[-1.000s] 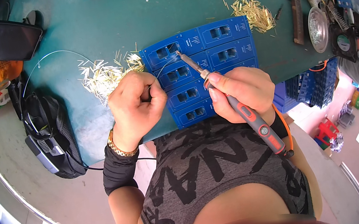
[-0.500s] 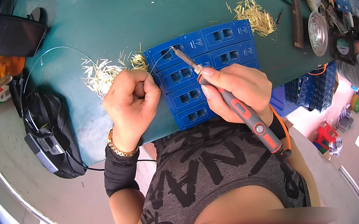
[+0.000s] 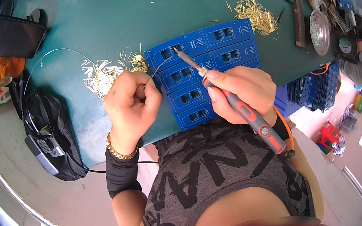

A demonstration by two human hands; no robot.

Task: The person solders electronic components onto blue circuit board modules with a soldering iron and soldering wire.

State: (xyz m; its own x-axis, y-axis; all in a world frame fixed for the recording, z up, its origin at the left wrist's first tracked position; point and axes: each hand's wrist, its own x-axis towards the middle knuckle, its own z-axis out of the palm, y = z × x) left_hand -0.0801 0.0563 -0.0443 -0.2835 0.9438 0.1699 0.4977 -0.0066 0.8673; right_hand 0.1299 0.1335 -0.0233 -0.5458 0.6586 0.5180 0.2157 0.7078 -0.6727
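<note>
A blue circuit board panel (image 3: 204, 63) with several sections, each with dark slotted openings, lies on the green table. My right hand (image 3: 247, 90) grips a grey and red soldering iron (image 3: 248, 110) by its handle. The iron's metal tip points at the upper left section, by the slots there. Beside the panel's left edge my left hand (image 3: 132, 103) is closed, pinching a thin solder wire (image 3: 162, 64) that reaches over the board toward the iron tip. Whether tip and wire touch I cannot tell.
Loose gold pins lie in one pile (image 3: 103, 77) by my left hand and another pile (image 3: 254, 15) beyond the panel's right corner. A black bag (image 3: 56, 130) sits at the left edge, a phone-like screen (image 3: 14, 35) behind it. Far right are a metal dish (image 3: 320, 32) and a ruler-like strip (image 3: 297, 11).
The soldering iron and my right hand have shifted slightly right and toward me. The wire's end lies a little lower over the board. My left hand has hardly moved.
</note>
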